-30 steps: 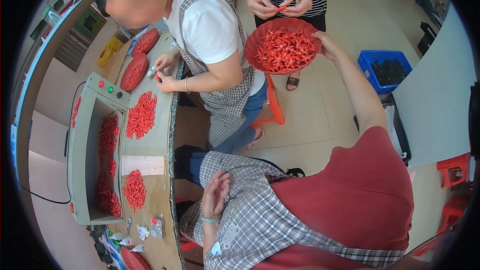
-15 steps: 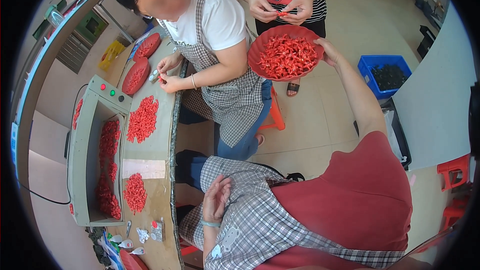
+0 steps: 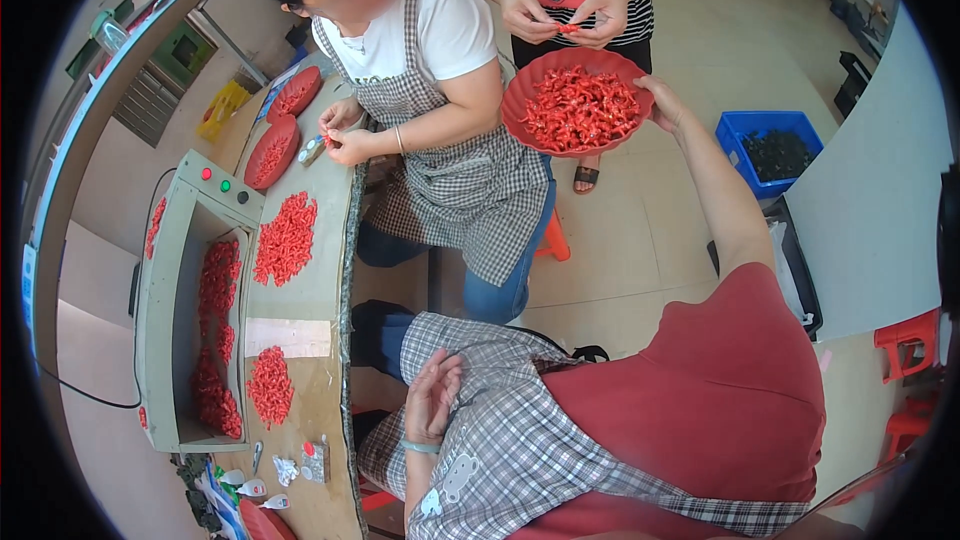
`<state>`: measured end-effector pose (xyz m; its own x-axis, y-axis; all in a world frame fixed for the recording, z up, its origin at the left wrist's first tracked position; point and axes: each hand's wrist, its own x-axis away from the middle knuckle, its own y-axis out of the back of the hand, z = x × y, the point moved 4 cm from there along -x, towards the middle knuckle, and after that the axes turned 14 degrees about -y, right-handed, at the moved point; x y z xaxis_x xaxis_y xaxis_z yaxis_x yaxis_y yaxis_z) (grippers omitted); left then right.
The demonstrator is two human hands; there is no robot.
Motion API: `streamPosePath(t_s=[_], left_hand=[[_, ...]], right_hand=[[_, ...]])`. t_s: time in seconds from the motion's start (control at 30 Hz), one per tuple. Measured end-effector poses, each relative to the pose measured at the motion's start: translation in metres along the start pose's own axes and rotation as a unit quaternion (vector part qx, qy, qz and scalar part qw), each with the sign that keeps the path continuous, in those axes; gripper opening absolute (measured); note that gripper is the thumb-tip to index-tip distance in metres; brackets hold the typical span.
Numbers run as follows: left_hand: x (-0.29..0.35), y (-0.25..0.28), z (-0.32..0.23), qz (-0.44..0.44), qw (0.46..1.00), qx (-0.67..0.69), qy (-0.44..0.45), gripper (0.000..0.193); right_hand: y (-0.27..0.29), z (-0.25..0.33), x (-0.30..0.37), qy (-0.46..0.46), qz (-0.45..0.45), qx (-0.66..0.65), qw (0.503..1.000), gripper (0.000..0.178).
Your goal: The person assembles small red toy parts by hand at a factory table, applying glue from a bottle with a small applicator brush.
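My right arm is stretched out, and my right hand (image 3: pixel 661 103) grips the rim of a scalloped red plastic bowl (image 3: pixel 515 128). A heap of small shiny red pieces (image 3: pixel 580 108) fills it; their exact kind is hard to make out. In front of my checked apron rests my left hand (image 3: pixel 431 396), its fingers loosely bent and apart, holding nothing. Just beyond the bowl, a standing person's hands (image 3: pixel 562 22) pinch one small red piece. A seated co-worker's hands (image 3: pixel 343 136) work on another red piece over the table.
On the workbench (image 3: pixel 310 315) at left lie two piles of red pieces (image 3: pixel 285 237), beside a grey box-shaped machine (image 3: pixel 165 340) with more inside. Two red bowls (image 3: pixel 272 152) stand farther along. A blue crate (image 3: pixel 768 152) and red stools (image 3: pixel 908 344) stand on the floor at right.
The bowl in my right hand has shifted slightly to the right. The seated co-worker has turned and leaned toward the right, legs moving too. My left hand stays in place.
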<state>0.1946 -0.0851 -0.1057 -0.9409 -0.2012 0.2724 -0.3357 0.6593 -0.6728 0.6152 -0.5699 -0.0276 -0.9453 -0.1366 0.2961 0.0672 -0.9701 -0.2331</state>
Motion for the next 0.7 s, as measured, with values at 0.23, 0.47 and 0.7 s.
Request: streamPosePath(t_s=[0.23, 0.47, 0.7], left_hand=[[0.0000, 0.0007, 0.0011, -0.004, 1.000, 0.003, 0.000, 0.038], [0.0020, -0.0030, 0.0004, -0.004, 1.000, 0.005, 0.001, 0.037], [0.0019, -0.0054, -0.0008, -0.005, 1.000, 0.001, 0.003, 0.036]], right_hand=[[-0.0014, 0.0041, 0.0055, -0.002, 0.009, 0.000, 1.000, 0.024], [-0.0015, 0.0062, 0.0044, -0.001, 0.011, 0.003, 1.000, 0.025], [0.0026, 0.0032, -0.0018, 0.006, 0.004, -0.004, 1.000, 0.023]])
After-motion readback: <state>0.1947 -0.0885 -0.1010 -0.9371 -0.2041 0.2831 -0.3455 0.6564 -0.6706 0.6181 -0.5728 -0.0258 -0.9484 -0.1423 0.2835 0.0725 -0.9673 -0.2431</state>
